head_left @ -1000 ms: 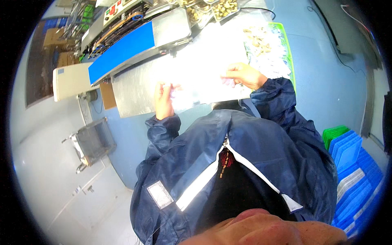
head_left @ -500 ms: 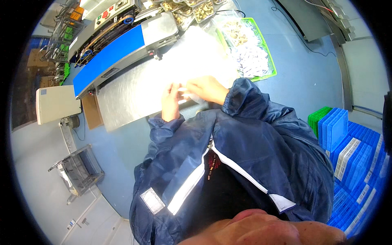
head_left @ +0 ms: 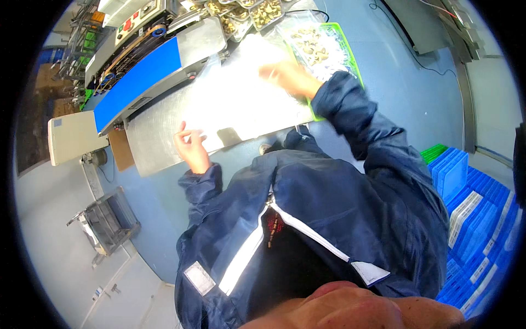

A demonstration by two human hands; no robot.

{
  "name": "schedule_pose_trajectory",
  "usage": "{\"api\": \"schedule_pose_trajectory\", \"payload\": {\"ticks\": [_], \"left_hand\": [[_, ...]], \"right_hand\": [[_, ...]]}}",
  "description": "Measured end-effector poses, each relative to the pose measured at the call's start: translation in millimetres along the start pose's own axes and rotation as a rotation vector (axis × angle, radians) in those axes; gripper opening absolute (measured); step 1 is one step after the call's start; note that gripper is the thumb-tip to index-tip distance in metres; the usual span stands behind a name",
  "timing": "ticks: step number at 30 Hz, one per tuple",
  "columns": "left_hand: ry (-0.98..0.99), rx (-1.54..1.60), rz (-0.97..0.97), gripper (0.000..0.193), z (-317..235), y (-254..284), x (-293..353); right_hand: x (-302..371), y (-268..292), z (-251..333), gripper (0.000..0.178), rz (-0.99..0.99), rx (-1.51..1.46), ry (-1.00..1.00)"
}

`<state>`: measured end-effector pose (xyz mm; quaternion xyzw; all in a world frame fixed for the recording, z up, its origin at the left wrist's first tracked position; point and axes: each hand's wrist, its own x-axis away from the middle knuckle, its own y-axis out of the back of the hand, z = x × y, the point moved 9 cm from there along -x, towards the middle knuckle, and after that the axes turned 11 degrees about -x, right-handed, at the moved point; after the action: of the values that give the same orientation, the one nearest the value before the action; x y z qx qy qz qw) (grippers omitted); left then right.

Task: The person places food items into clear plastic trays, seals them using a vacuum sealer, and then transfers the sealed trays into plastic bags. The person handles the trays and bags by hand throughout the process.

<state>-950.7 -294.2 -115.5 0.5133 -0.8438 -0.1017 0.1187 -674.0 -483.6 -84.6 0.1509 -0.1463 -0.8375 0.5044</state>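
Observation:
My left hand [head_left: 192,149] is over the near left part of the steel table [head_left: 150,148], its fingers apart with nothing seen in them. Reaching to the right across the glare is my right hand [head_left: 290,77], close to the green crate [head_left: 355,68]. Motion and bright light smear its fingers, so what they hold, if anything, cannot be made out. In the crate lie small white packets [head_left: 335,68], and a clear tray of brownish mushroom-like pieces [head_left: 312,44] rests at its left side. Strong glare hides most of what is on the tabletop.
A machine with a blue belt [head_left: 139,82] runs along the table's far left side. Clear trays of similar pieces [head_left: 267,13] are stacked at the back. A beige box-like unit [head_left: 76,137] stands at the left, and blue crates [head_left: 471,219] are piled at the right.
My hands were close together over the table's near edge. They have parted: the left moved left, the right moved farther away toward the green crate.

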Motion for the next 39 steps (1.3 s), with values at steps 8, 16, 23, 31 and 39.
{"api": "schedule_pose_trajectory", "payload": {"ticks": [8, 16, 23, 31, 39], "left_hand": [[0.137, -0.026, 0.018, 0.014, 28, -49, 25], [0.130, -0.044, -0.189, 0.021, 30, -39, 31], [0.018, -0.196, -0.425, 0.027, -26, 3, 14], [-0.047, -0.184, -0.398, 0.022, -25, 14, 5], [-0.083, -0.162, -0.249, 0.020, -16, -29, 12]], "right_hand": [[-107, 152, -163, 0.055, 0.118, 0.693, -0.253], [-105, 196, -57, 0.020, 0.276, 0.288, 0.152], [-51, 172, 36, 0.019, 0.241, 0.013, 0.168], [16, 43, -105, 0.024, 0.033, -0.036, -0.209], [58, 74, -131, 0.021, 0.125, 0.561, -0.137]]}}
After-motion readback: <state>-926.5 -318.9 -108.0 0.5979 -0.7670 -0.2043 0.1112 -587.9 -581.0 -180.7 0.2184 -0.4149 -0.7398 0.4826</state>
